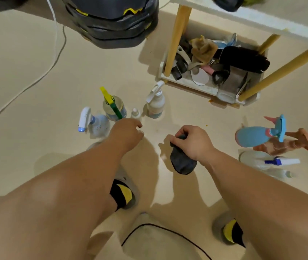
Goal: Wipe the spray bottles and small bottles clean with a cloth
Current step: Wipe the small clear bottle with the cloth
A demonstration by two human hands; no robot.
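Observation:
Three spray bottles stand on the floor ahead: a white one with a blue-tipped nozzle [95, 124], a clear one with a yellow-green trigger [112, 106] and a white one [155, 102]. A small white bottle [135, 113] stands between them. My left hand [127, 134] hovers just in front of the small bottle with fingers loosely curled, holding nothing. My right hand [192, 141] grips a dark grey cloth [182, 162] that hangs down from it. At the right lie a blue spray bottle [256, 136], a brown one [284, 145] and a clear one with a blue trigger [267, 161].
A low shelf unit with yellow legs [175, 38] stands at the back right, its bottom tray [192, 84] full of clutter. A dark stacked object [112, 21] sits at the back. A white cable [55, 53] runs along the left floor, a black cable [168, 231] near my feet.

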